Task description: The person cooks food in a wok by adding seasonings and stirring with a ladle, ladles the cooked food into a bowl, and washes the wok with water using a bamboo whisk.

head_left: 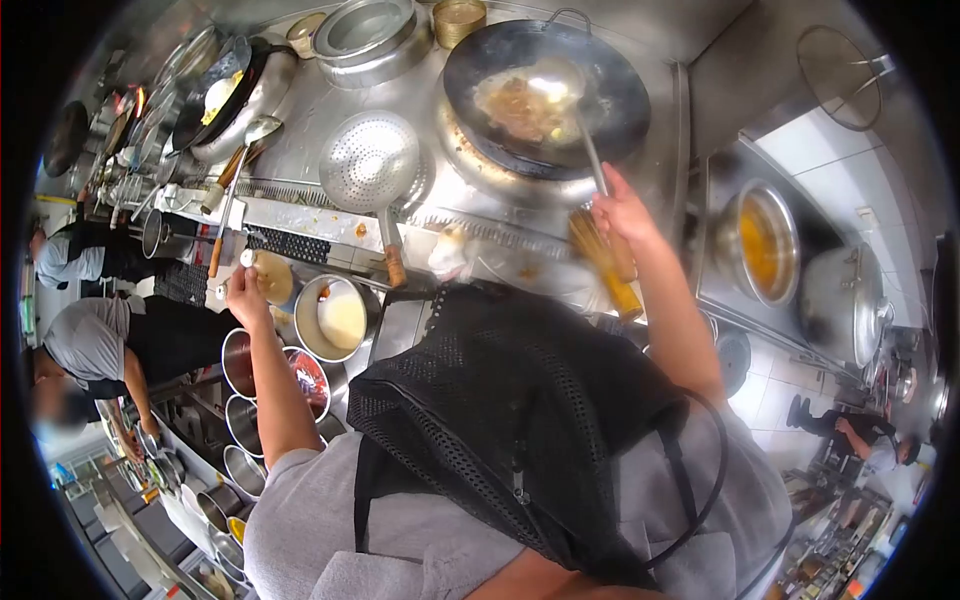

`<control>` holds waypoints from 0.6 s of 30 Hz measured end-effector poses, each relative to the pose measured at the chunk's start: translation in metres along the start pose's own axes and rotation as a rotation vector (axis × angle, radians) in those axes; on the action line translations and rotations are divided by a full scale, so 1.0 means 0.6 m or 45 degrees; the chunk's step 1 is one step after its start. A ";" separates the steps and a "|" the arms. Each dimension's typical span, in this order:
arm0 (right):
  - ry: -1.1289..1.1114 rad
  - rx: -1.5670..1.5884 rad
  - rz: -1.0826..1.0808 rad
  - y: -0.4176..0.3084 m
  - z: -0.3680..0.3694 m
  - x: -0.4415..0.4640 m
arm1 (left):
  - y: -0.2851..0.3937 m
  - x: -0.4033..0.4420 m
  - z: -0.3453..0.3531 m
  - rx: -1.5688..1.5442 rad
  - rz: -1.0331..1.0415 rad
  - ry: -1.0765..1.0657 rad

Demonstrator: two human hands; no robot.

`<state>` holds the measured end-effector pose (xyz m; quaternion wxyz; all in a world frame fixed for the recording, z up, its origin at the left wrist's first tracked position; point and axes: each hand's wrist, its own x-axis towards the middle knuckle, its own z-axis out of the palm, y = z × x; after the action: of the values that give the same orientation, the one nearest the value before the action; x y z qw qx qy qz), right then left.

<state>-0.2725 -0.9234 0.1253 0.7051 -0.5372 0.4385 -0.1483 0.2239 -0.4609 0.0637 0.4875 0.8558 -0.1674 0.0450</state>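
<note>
Right hand was clamped round the long-handled silvery metal ladle, its bowl inside the round black metal wok near the steel worktop's right edge, left hand apart at a small white knob, grip unclear; low, steady strokes seemed best.

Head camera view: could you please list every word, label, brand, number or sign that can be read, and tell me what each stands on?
There is no readable text in this view.
The wok, the ladle in the right hand and the perforated strainer show no lettering I can make out.
The crowded items at lower right are too small and blurred to tell whether they carry labels.
</note>
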 end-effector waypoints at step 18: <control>-0.034 -1.371 -0.163 -0.042 0.001 -0.178 | -0.079 -0.147 -0.091 -0.391 -0.316 0.109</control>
<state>-0.3263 -0.8602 0.1967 0.3253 -0.8500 0.4098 0.0614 0.1615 -0.3707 0.0320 0.6208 0.7827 -0.0446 -0.0053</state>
